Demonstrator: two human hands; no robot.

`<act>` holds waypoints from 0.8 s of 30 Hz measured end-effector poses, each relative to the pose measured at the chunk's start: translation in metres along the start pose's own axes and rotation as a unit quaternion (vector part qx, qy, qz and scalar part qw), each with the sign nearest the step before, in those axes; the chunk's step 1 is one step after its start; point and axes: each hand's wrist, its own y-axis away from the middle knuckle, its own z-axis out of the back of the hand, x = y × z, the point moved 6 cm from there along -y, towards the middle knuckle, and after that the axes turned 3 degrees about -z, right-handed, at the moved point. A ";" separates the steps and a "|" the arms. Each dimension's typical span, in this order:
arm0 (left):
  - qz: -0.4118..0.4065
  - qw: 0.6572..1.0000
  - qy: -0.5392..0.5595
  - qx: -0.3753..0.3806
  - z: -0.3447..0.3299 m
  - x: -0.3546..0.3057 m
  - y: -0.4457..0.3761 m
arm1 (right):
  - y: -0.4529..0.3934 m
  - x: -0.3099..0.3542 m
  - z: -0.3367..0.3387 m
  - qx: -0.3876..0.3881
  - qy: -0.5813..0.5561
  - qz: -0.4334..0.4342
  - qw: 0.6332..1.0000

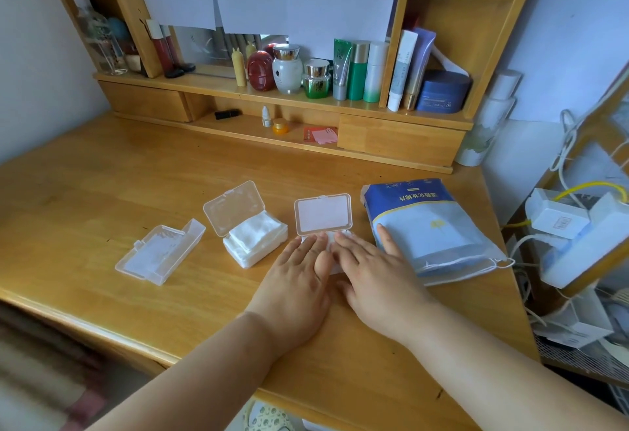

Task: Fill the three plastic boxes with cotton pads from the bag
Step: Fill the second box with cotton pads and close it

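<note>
White cotton pads [253, 236] already stand heaped in the middle box [250, 226], its lid tipped up toward the upper left of the frame, and they rise above its rim. At lower centre we have both hands flat over the right box [323, 216], whose lid stands open behind our fingers. Our left hand [299, 274] and our right hand [369, 270] lie side by side with fingers straight, gripping nothing, palms pressing down on what seems to be a stack of pads inside; the box body is mostly hidden beneath them. The left box [160, 250], at centre left, lies open on the wooden desk [102, 175], and we cannot tell whether it holds pads. Just right of our hands, the blue bag [429, 223] rests flat, our right little finger touching its edge.

We judge the step in hand to be tamping the pads so the lid can close. To do it well, we should press evenly across the whole stack, keep the edges tucked inside the walls, and steady the light box so it does not skid. Then we fold the lid forward and snap its catch.
</note>
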 end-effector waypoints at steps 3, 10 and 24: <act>-0.004 1.000 -0.005 -0.007 -0.001 0.000 0.000 | -0.002 0.001 0.000 -0.005 0.003 -0.004 1.000; 0.003 0.999 -0.027 0.036 -0.012 -0.001 0.002 | -0.002 0.002 -0.001 -0.002 0.009 -0.001 1.000; 0.079 0.984 0.158 -0.012 0.022 0.022 -0.006 | 0.000 -0.023 0.056 -0.060 -0.108 -0.058 0.991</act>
